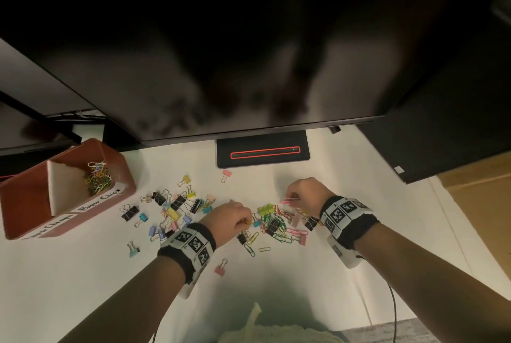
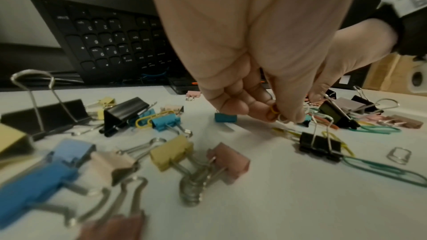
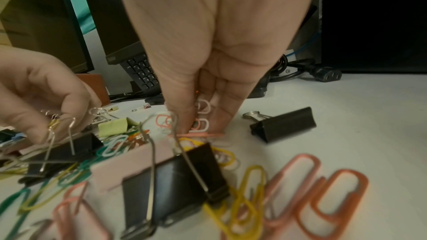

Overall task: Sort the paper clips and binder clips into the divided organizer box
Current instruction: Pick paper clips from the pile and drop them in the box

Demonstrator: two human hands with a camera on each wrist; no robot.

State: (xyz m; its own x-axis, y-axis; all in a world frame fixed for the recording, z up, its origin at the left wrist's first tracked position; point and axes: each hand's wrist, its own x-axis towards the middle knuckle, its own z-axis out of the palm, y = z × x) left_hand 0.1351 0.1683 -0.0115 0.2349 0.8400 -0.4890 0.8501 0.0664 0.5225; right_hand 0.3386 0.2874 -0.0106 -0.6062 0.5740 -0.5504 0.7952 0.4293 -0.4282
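Paper clips (image 3: pixel 203 118), light, thin & slippery wire lying flat in the mixed pile on the tabletop (image 1: pixel 359 177), were pinched at fingertips by both hands – left (image 1: pixel 232 218) on yellow ones, right (image 1: pixel 304 193) on pink – w/ box (image 1: pixel 30 196) well apart.

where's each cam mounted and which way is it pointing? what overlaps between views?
Head: on the head, looking down at the desk; shows both forearms, left hand, right hand, organizer box.
Left wrist: along the left hand toward its fingertips, pinching paper clips; keyboard beyond.
Right wrist: along the right hand, pinching pink paper clips.
Shared: each wrist view catches the other hand; all show the clip pile.
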